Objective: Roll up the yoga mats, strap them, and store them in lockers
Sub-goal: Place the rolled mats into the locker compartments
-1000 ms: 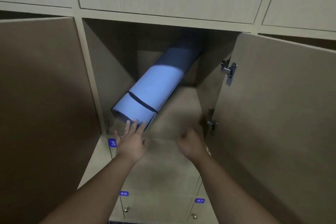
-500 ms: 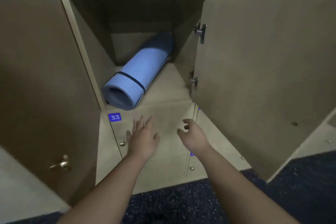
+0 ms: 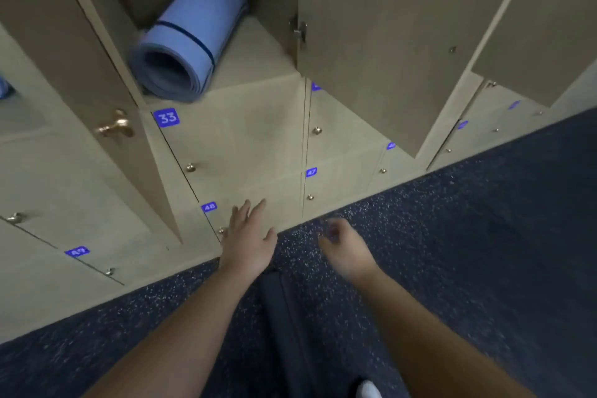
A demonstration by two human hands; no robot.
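Both hands have dropped away from the locker mouth since half a second ago, and the view has tilted down toward the floor. Now the left hand hangs flat with fingers spread, holding nothing, at about 6 o'clock of the open compartment, in front of the low door numbered 48. At its 3 o'clock, the right hand is blurred, loosely curled and seemingly empty.

Up at 11 o'clock, the rolled light-blue foam yoga mat lies inside the beige wooden locker, bound by a dark strap, its open end facing out near the front edge above the blue label 33. By the look of it, storing this mat is done and only closing up remains.

That compartment's door stands wide at 1 o'clock, and a neighbouring door with a brass knob juts out at 9 o'clock. Speckled dark-blue flooring is bare ahead.
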